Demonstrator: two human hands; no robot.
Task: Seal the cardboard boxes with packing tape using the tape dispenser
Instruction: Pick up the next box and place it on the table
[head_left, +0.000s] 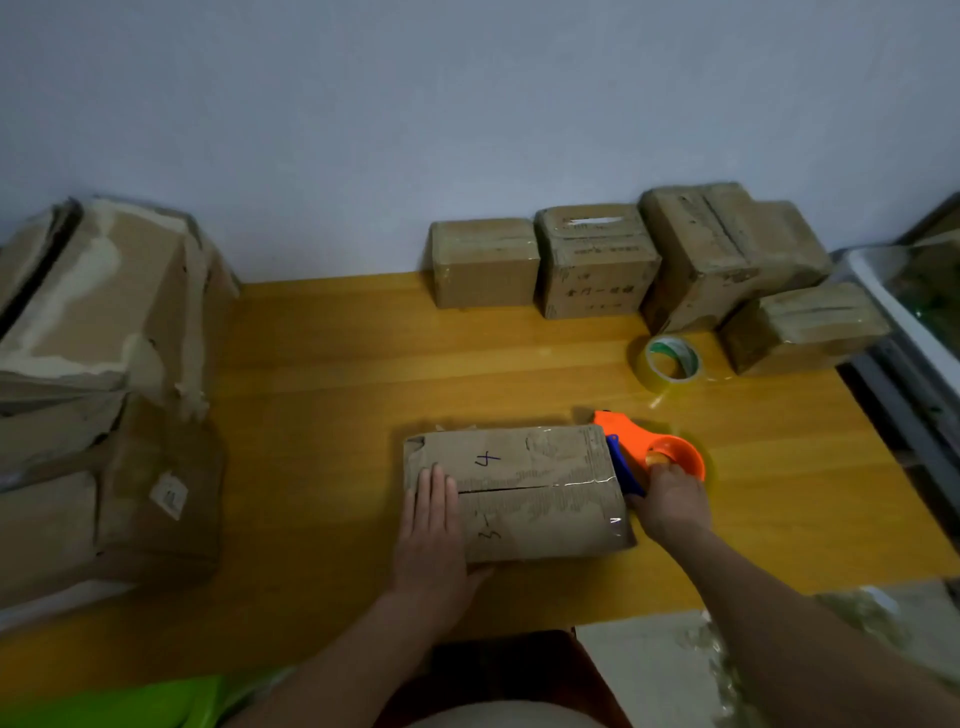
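Yellow wooden surface (332, 374) carries the cardboard box (519, 491) near its front edge, flaps shut along a middle seam. It looks light and a little soft, worn at the corners, so it may slide if not held down. The left hand (431, 535) lies flat and spread on its top. The right hand (670, 506) is closed around the orange tape dispenser (649, 452), which touches the box's right end; shiny tape (615, 525) folds over that edge. A spare tape roll (672, 361) stands behind, near the smaller boxes (597, 260) by the pale wall (467, 104).
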